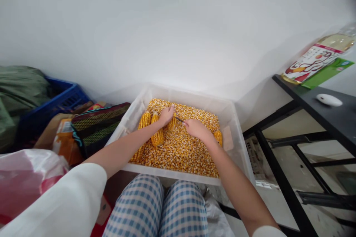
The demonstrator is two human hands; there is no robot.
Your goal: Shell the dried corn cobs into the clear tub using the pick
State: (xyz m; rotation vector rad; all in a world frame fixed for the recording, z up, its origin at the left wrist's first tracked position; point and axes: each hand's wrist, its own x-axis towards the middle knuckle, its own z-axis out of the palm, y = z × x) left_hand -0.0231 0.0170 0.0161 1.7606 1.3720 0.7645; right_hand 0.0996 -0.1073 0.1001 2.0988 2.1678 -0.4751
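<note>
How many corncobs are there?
4 at least: one cob in the left hand, two cobs left of it, one cob near the right forearm; the left forearm may hide more.

Left: blue crate (73, 94), green bag (22, 89) bunched over it. Black mesh bag (100, 127) next to orange box (63, 139), white-and-pink plastic bag (30, 174) nearer the camera. Right: black worktop (345, 118) carrying labelled bottle (314, 61) and green carton (325, 74) side by side, white oval object (329, 100) near them. White wall (178, 26) behind.

2 plain white sleeves (63, 200); trousers (139, 207) checked blue and white.
</note>
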